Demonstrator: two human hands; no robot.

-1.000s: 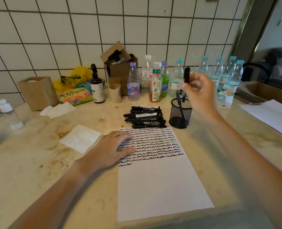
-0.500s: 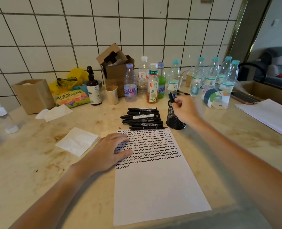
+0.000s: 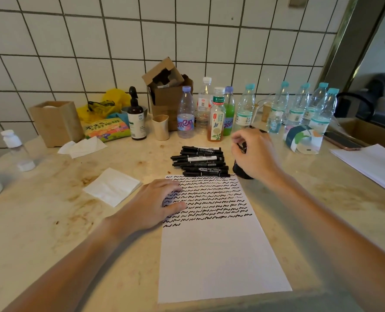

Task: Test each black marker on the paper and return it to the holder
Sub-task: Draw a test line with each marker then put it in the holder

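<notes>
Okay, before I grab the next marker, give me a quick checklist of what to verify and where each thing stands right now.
1. Paper held flat by left hand: ok.
2. Blank space left below the squiggles: ok.
3. Marker pile within reach above the sheet: ok.
4. Right hand free of the last marker: cannot tell, fingers curl over the holder.
5. Holder upright: cannot tell, mostly hidden.

markers (image 3: 200, 162): black, capped, stacked flat just beyond paper's top edge | paper (image 3: 218, 255): white sheet flat on worktop, upper part filled with black squiggle rows | holder (image 3: 240, 171): black, upright, right of markers, mostly hidden
</notes>
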